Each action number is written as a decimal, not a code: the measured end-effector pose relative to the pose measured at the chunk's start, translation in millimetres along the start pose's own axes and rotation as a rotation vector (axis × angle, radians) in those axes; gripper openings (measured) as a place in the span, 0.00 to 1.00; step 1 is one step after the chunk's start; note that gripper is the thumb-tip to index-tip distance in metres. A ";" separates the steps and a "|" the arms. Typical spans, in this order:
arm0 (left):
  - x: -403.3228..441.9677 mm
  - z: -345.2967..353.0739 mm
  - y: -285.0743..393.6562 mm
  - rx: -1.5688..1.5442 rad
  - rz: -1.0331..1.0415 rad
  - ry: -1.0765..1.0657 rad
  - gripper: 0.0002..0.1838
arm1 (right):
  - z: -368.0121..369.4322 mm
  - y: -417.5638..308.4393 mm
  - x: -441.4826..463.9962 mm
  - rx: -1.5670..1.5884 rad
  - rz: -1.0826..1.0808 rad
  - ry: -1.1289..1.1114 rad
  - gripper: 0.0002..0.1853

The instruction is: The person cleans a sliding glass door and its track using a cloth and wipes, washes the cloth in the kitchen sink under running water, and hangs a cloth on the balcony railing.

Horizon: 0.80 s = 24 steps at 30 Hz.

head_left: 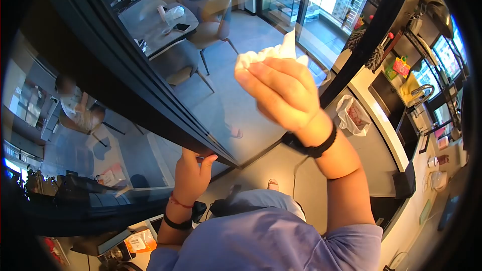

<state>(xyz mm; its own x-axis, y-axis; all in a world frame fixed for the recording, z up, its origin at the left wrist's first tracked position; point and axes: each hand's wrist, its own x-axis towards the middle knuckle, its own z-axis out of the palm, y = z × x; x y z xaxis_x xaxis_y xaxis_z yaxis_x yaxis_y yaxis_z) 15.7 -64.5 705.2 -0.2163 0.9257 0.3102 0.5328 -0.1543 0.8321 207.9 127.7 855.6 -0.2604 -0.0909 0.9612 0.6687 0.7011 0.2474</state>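
Note:
A crumpled white tissue [288,46] is pinched in my right hand [283,90], raised in front of a glass panel [221,100]. The fingers press together around it, and part of the tissue sticks up above them. My left hand [193,173] is lower down, at the dark frame [170,125] of the glass door. Its thumb points to the right along the frame, and its other fingers are mostly hidden behind the frame's edge.
Beyond the glass stand a table [188,17] and chairs [218,17]. A lined trash bin [353,115] is on the right, beside a counter [384,125] with a sink and faucet. Dark glass at left shows a seated person [80,108].

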 end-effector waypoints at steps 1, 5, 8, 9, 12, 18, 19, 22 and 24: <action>0.2 -0.1 -0.3 0.000 -0.001 0.003 0.24 | -2.9 -0.2 -0.2 -0.069 -0.063 -0.187 0.09; -0.7 2.0 1.9 0.009 0.010 0.015 0.22 | 16.7 95.6 28.2 0.018 0.056 0.506 0.12; -0.1 1.7 8.1 0.007 -0.001 0.023 0.22 | 19.8 76.5 17.4 0.108 0.312 0.451 0.14; 1.2 2.1 9.7 0.011 -0.012 0.026 0.22 | 27.4 63.1 13.2 0.140 0.256 0.519 0.12; 2.7 1.1 7.8 0.024 0.011 0.026 0.21 | 21.9 -64.5 -54.2 0.551 -0.029 0.132 0.12; 4.7 4.5 5.2 0.077 -0.023 0.076 0.18 | 2.8 -75.5 -165.5 0.795 -0.274 -0.362 0.14; 3.6 4.5 5.0 0.132 -0.005 0.086 0.17 | -3.3 -68.6 -178.9 0.838 -0.169 -0.496 0.14; 5.0 5.2 21.0 0.202 -0.027 0.154 0.13 | -28.5 -55.2 -195.5 0.915 0.052 -0.773 0.13; -4.0 6.0 20.3 0.435 0.175 0.286 0.08 | -49.6 -57.4 -183.9 1.128 0.448 -0.960 0.13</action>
<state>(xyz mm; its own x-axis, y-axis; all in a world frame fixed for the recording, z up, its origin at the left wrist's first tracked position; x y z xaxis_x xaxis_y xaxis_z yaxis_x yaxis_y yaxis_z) 32.3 -69.2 718.1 -0.2754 0.7591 0.5898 0.8567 -0.0846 0.5089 252.0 69.1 670.6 -0.8183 0.4284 0.3832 0.0720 0.7379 -0.6710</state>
